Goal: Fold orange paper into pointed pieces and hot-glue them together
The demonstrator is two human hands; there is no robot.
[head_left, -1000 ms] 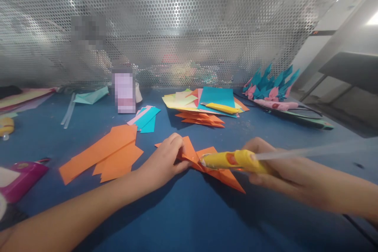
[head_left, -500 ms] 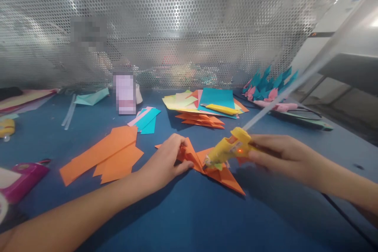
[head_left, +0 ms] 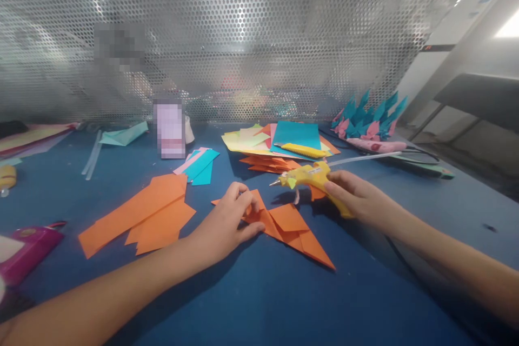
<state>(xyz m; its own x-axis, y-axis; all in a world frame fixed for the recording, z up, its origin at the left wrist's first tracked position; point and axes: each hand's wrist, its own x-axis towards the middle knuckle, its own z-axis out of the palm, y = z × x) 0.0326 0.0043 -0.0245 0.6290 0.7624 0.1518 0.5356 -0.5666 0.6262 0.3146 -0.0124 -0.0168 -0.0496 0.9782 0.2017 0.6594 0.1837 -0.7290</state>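
A folded orange paper piece (head_left: 298, 232) lies on the blue table, its right half flat with a pointed end. My left hand (head_left: 235, 213) pinches the raised flap at its left side between thumb and fingers, which partly cover that end. Up and to the right, my right hand (head_left: 348, 194) is wrapped round the handle of a yellow hot glue gun (head_left: 308, 175). The nozzle points left, above and clear of the orange paper. A clear glue stick (head_left: 365, 158) sticks out of the gun's back.
Orange paper strips (head_left: 150, 211) lie at left, with blue and pink strips (head_left: 201, 165) behind. A paper stack (head_left: 247, 140) bears a yellow cutter (head_left: 306, 150). Blue-and-pink folded paper (head_left: 373, 119) stands far right. A magenta device (head_left: 30, 254) sits near left. Perforated metal (head_left: 243, 38) closes the back.
The glue gun has swung up and away from the orange paper's fold, its nozzle turning to point left. My left hand keeps its place on the paper.
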